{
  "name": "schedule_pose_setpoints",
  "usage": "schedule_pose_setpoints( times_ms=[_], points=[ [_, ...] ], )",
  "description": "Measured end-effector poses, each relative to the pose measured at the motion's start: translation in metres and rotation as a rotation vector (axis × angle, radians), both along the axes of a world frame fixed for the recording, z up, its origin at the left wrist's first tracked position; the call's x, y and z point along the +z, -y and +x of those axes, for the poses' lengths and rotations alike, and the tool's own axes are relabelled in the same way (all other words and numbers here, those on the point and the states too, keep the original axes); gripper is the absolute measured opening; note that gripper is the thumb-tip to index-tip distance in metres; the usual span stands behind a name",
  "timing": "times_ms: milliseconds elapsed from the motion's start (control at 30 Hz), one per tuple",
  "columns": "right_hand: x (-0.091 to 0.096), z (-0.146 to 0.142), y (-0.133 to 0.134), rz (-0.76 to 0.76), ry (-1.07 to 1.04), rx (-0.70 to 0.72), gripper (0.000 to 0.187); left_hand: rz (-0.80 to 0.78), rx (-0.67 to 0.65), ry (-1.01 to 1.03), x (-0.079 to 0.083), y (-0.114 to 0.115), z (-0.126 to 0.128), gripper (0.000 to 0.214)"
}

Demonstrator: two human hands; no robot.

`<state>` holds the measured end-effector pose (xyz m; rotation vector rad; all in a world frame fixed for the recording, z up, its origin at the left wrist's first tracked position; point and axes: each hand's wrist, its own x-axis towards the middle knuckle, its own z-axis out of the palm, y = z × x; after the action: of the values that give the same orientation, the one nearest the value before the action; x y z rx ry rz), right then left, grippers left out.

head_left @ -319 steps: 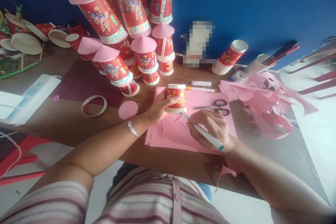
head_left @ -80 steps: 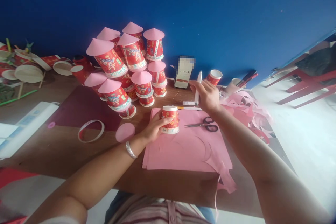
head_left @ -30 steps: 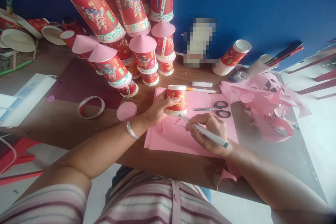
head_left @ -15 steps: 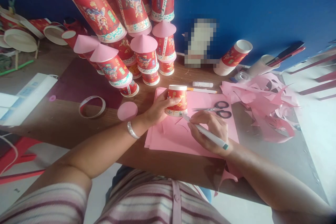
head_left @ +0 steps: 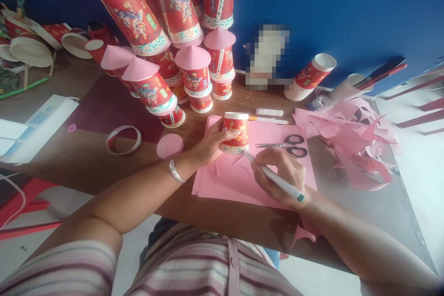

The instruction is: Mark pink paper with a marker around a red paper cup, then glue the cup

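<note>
My left hand (head_left: 212,142) is wrapped round a red paper cup (head_left: 239,126) with gold figures, a white rim and a white band at its base. Green strokes show on that band. In my right hand (head_left: 282,171) is a white marker pen (head_left: 279,180) with a green end; its tip is at the cup's lower band, though whether it touches I cannot tell. Beneath both hands lie pink paper sheets (head_left: 215,189). Black-handled scissors (head_left: 294,144) rest on the sheets, just beyond my right hand. A pink paper disc (head_left: 169,146) lies left of the cup.
Several red cup towers with pink cone tops (head_left: 193,71) stand at the back left. Pink paper scraps (head_left: 357,138) pile up at the right. A cut cup ring (head_left: 123,140), a glue stick (head_left: 269,112), stacked cups (head_left: 310,76) and a pen holder (head_left: 350,89) are also on the table.
The whole view has shifted slightly to the right. Both hands keep their hold on the cup and the marker pen, and the green strokes on the band show more clearly.
</note>
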<state>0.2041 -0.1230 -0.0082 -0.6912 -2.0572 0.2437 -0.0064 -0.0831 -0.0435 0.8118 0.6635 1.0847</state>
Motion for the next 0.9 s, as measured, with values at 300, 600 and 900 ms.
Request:
schedule_pose_setpoints(
  times_ms=[300, 600, 900],
  points=[
    [0.001, -0.0003, 0.0044, -0.01, 0.0, 0.068, 0.028, 0.049, -0.004, -0.004, -0.0005, -0.0003, 0.0004, 0.038],
    [0.0, -0.0018, 0.0024, 0.007, 0.003, 0.045, 0.021, 0.068, -0.021, -0.011, -0.0024, -0.0013, 0.001, 0.039],
    [-0.0024, -0.0023, 0.0012, 0.002, 0.004, 0.046, 0.02, 0.016, -0.015, -0.017, 0.0001, 0.0007, 0.0017, 0.047]
  ],
)
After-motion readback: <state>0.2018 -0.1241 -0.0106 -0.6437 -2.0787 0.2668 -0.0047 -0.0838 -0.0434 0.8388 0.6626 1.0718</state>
